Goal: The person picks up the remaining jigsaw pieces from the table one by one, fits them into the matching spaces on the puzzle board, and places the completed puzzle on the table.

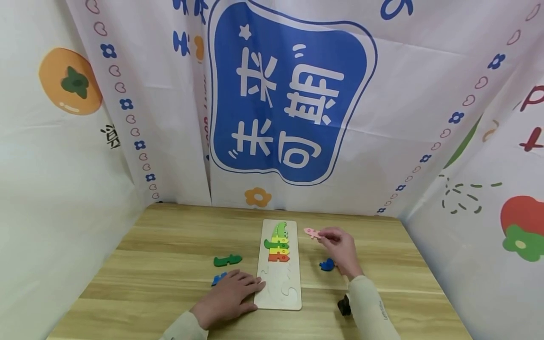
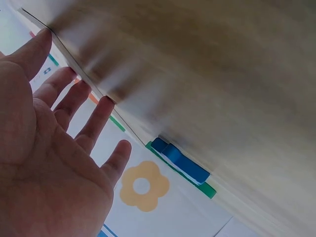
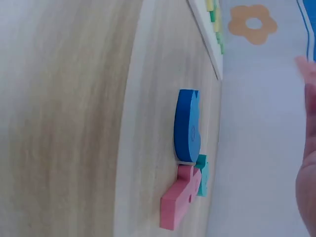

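My right hand (image 1: 340,248) pinches a pink puzzle piece (image 1: 311,232) between thumb and fingertips, to the right of the upper end of a pale wooden puzzle board (image 1: 276,297). Green, yellow and red crocodile pieces (image 1: 279,250) fill the board's upper half, while the lower half shows bare recess outlines. With fingers spread, my left hand (image 1: 231,295) rests at the board's lower left edge. Beside its fingers lies a blue piece (image 1: 218,279), and beyond that a dark green piece (image 1: 228,260). Left of my right wrist is another blue piece (image 1: 327,265).
In the right wrist view, a second pink piece (image 3: 175,200) and a teal piece (image 3: 203,177) lie close to the blue one. A small black object (image 1: 344,306) is beside the right sleeve. Printed cloth (image 1: 361,198) hangs around the wooden table (image 1: 178,236).
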Tool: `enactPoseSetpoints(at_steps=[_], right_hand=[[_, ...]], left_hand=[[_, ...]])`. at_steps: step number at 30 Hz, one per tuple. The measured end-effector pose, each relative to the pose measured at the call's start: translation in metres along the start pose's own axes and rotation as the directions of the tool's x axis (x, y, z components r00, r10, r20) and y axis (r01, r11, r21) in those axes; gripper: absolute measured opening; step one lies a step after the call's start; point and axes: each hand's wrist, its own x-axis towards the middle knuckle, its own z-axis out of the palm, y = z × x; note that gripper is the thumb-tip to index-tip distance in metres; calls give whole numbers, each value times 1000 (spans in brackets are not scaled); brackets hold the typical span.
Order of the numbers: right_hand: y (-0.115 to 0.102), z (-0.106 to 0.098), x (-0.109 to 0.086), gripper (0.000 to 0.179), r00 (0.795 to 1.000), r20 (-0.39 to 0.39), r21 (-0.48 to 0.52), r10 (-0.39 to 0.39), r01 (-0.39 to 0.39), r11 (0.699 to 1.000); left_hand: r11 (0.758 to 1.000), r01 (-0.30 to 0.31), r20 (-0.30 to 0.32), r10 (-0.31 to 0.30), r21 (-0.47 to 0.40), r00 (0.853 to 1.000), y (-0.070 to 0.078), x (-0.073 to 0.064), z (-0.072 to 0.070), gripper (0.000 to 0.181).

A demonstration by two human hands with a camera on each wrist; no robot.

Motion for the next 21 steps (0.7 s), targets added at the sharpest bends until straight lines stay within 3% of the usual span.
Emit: enactPoseSetpoints(at_steps=[6, 12, 21], right_hand=[[-3, -5, -4, 18, 999, -36, 106, 33, -29, 994], [0, -3, -3, 41, 993, 9, 209, 115, -115, 971], [10, -3, -2, 44, 987, 58, 236, 147, -157, 959]], left_hand=[[1000, 2, -3, -2, 3, 1000, 1, 0, -1, 58], [1000, 6, -7, -6, 0, 1000, 1, 0, -1, 58], [1000, -11, -24, 11, 7, 1000, 2, 0, -1, 56]])
